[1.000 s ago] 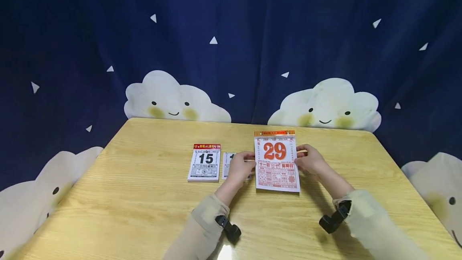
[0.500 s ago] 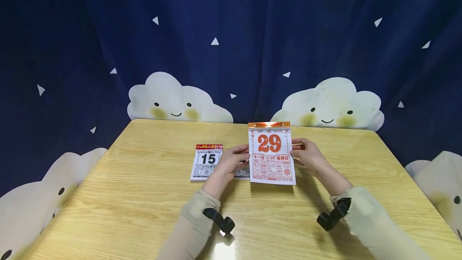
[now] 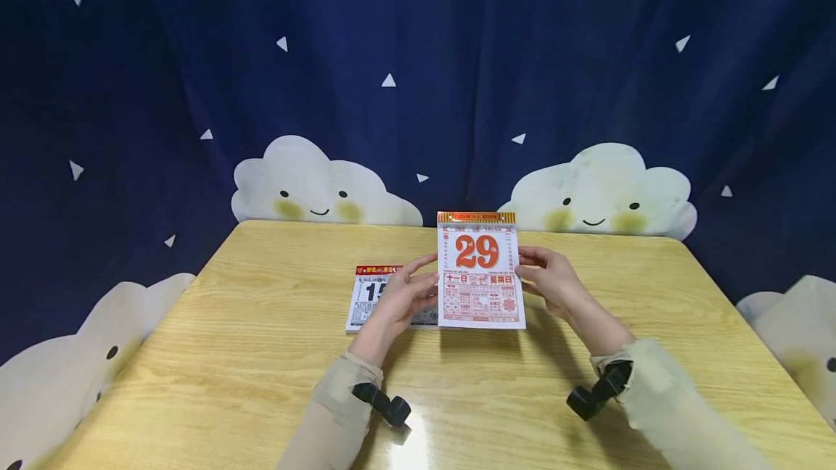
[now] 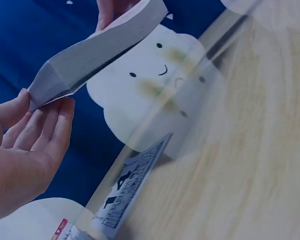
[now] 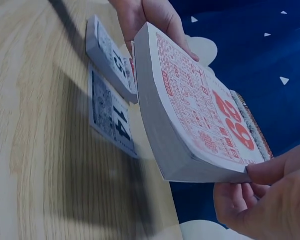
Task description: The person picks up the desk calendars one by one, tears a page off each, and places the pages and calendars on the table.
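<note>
A thick tear-off calendar (image 3: 480, 274) with a red 29 and an orange-gold top strip is held up above the table between both hands. My left hand (image 3: 400, 299) grips its left edge, thumb on the front and fingers behind. On the opposite edge my right hand (image 3: 555, 281) pinches the pad the same way, as the right wrist view shows. A smaller calendar pad with a black 15 (image 3: 369, 296) lies on the table, partly covered by the left hand. Beside that pad lies a loose sheet numbered 14 (image 5: 111, 112), mostly hidden in the head view.
The light wooden table (image 3: 228, 368) reaches back to a dark blue curtain (image 3: 418, 35) printed with clouds and white triangles. Black wrist cameras (image 3: 382, 403) are strapped over both pale sleeves. The raised calendar casts a shadow on the wood.
Both hands have raised the red 29 calendar and shifted it left. It and the left hand now cover more of the 15 pad and the loose sheet.
</note>
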A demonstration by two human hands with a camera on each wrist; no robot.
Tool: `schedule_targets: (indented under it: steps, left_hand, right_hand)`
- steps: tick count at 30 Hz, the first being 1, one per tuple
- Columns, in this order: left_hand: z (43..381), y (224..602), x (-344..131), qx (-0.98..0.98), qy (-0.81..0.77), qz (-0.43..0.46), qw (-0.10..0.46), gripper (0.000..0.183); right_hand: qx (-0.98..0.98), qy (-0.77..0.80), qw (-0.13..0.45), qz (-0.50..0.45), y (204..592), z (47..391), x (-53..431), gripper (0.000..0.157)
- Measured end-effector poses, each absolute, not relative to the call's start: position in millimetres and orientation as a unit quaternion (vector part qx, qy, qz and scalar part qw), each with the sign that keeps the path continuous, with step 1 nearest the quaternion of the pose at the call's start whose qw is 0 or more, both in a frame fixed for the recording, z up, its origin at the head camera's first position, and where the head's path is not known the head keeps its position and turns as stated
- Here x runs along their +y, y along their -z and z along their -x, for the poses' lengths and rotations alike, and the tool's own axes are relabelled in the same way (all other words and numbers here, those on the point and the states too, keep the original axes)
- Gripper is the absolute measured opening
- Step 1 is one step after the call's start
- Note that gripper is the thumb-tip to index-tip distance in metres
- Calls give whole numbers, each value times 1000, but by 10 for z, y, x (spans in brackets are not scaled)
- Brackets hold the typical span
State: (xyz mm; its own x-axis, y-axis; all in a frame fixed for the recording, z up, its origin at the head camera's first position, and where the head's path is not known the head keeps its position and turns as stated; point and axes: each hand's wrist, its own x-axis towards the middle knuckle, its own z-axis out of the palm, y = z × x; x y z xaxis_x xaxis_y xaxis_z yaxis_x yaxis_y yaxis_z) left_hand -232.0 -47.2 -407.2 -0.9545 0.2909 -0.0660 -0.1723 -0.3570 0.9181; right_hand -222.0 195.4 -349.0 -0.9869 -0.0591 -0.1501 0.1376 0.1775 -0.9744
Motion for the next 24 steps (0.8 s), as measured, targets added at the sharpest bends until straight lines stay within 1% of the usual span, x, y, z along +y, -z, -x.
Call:
schedule_targets:
  steps: [13,19,24]
  left_hand:
    - [2371,4063,-640,554,-815,-84,146,43]
    - [2408,4059,-659,512,-834,-109,174,42]
    - [2407,4052,-692,497,-836,-134,191,47]
  right_hand:
    - [755,653,63,-18,3466,2232,1814,47]
    - [743,667,58,-4,3457,2231,1787,47]
    - [747,663,48,7,3442,2234,1781,46]
